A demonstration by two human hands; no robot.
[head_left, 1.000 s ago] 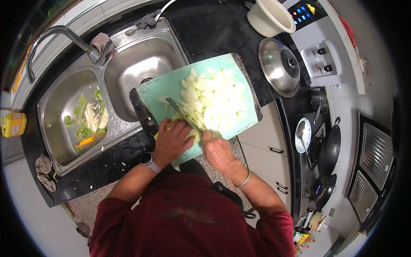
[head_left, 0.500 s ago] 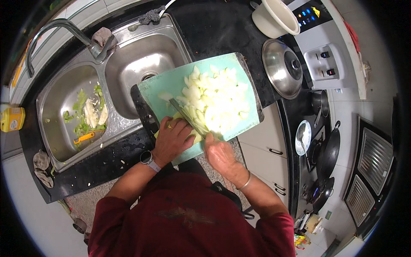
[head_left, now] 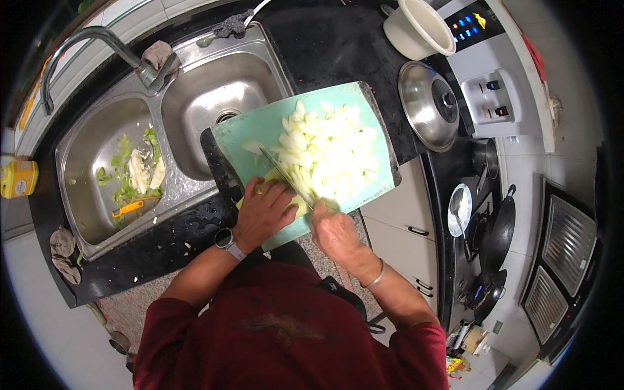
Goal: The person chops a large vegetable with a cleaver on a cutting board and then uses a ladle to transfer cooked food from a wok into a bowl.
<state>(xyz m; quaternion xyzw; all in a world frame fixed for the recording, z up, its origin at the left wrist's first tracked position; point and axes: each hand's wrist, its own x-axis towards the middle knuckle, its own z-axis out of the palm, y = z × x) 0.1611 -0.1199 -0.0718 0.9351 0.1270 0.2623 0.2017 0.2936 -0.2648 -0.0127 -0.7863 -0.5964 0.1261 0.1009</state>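
Observation:
A light green cutting board (head_left: 242, 132) with dark ends lies at a slant in front of me, partly over the sink's edge. My right hand (head_left: 335, 235) is closed round the handle of a knife (head_left: 283, 174); the handle is hidden in the fist. Its blade points up and left across the board. Just left of the blade, my left hand (head_left: 265, 213) presses with curled fingers on a pale green vegetable piece (head_left: 301, 207), mostly covered by them. A heap of pale, sliced vegetable pieces (head_left: 328, 146) spreads to the right of the blade.
A double steel sink (head_left: 214, 78) with a faucet (head_left: 91, 36) stands at left; green scraps (head_left: 123, 156) and an orange-handled peeler (head_left: 128, 208) lie in its left basin. A lid (head_left: 419, 104), a cream basin (head_left: 416, 32), a plate with a spoon (head_left: 459, 218) and a wok (head_left: 500, 227) are on the right.
Both hands and the knife keep nearly the same place; the blade has shifted very slightly. The heap of slices looks the same.

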